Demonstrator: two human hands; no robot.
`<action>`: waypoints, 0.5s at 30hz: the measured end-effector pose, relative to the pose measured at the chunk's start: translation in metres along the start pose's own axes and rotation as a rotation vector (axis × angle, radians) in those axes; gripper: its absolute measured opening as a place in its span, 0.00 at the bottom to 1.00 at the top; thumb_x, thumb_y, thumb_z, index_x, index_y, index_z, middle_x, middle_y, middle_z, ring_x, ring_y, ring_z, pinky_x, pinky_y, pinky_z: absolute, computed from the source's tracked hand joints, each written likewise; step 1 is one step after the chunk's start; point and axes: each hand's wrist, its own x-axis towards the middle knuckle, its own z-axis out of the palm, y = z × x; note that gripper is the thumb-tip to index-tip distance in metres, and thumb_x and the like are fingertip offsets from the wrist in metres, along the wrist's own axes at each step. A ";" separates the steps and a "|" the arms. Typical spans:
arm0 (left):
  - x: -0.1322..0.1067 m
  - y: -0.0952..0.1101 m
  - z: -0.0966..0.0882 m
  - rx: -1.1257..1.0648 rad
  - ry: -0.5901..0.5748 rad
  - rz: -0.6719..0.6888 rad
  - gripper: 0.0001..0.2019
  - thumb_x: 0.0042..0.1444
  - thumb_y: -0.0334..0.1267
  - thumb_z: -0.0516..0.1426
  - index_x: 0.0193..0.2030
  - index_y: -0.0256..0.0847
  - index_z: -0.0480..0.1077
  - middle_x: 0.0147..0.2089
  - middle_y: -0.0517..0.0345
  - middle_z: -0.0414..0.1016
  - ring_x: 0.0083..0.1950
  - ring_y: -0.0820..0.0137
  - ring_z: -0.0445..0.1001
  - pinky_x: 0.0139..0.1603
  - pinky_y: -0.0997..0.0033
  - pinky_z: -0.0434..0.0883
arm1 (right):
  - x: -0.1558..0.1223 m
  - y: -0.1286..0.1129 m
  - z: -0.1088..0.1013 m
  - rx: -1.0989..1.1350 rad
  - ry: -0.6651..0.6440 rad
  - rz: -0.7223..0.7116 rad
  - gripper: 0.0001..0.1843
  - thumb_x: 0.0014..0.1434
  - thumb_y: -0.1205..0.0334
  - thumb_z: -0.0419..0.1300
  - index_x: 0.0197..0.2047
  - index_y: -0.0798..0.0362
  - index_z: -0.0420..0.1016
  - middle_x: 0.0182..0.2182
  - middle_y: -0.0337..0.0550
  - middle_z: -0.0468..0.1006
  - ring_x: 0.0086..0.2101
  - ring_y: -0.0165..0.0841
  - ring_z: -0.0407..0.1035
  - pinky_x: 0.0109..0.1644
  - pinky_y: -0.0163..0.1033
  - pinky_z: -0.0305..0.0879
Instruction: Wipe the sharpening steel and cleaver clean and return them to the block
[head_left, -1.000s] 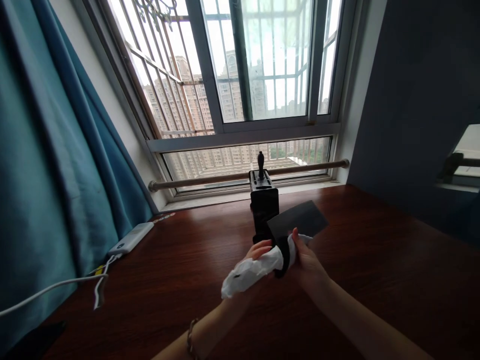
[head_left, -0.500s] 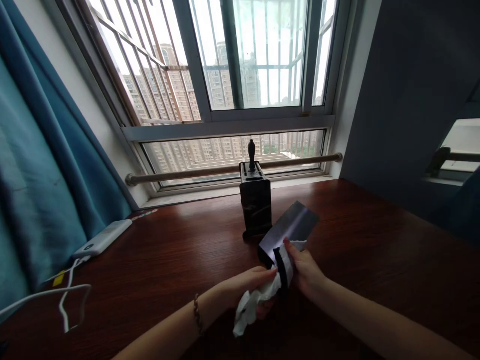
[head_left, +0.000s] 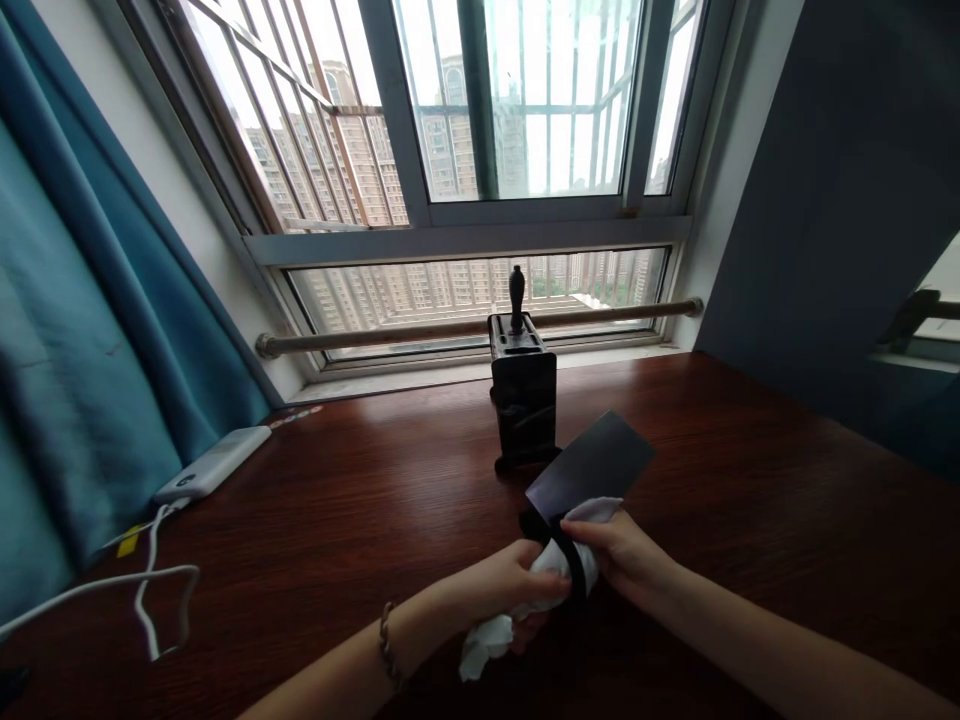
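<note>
A cleaver with a broad, flat grey blade (head_left: 592, 465) points up and to the right over the table. A crumpled white cloth (head_left: 551, 560) covers its handle area, and a black strap (head_left: 576, 560) runs across the cloth. My left hand (head_left: 510, 580) is closed around the cloth-covered handle, its thumb lying along the cloth. My right hand (head_left: 619, 550) pinches the cloth and the strap's upper part near the blade's base. One loose cloth end hangs below my left hand. The handle itself is hidden.
A black knife block (head_left: 525, 405) with one dark-handled knife (head_left: 517, 295) upright in it stands just beyond the blade. At the left lie a white power bank (head_left: 214, 465) and a white cable (head_left: 150, 600), beside a blue curtain (head_left: 112, 300). A window rail (head_left: 405, 335) runs behind.
The view has shifted slightly. My left hand has moved up the cloth toward the strap, and the strap now curves over toward my right fingers. The blade has lost its bright glare.
</note>
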 end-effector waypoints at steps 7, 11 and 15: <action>0.003 0.006 -0.002 -0.031 -0.046 0.010 0.19 0.49 0.46 0.64 0.36 0.40 0.60 0.17 0.68 0.60 0.15 0.77 0.58 0.15 0.80 0.56 | 0.016 -0.027 -0.007 0.027 0.199 -0.035 0.24 0.30 0.65 0.79 0.31 0.65 0.77 0.31 0.54 0.77 0.29 0.37 0.72 0.32 0.35 0.71; 0.001 0.006 -0.003 -0.015 -0.076 0.003 0.18 0.47 0.43 0.65 0.33 0.40 0.60 0.16 0.67 0.60 0.14 0.76 0.58 0.13 0.80 0.56 | 0.024 -0.046 -0.018 0.093 0.310 -0.092 0.21 0.31 0.72 0.77 0.29 0.67 0.76 0.30 0.55 0.77 0.28 0.38 0.72 0.30 0.35 0.73; 0.002 0.005 -0.003 -0.012 -0.100 0.011 0.14 0.47 0.40 0.63 0.30 0.39 0.60 0.16 0.67 0.59 0.14 0.77 0.56 0.12 0.79 0.59 | 0.032 -0.063 -0.034 0.094 0.379 -0.149 0.14 0.36 0.77 0.73 0.28 0.66 0.76 0.30 0.55 0.76 0.27 0.39 0.73 0.29 0.35 0.74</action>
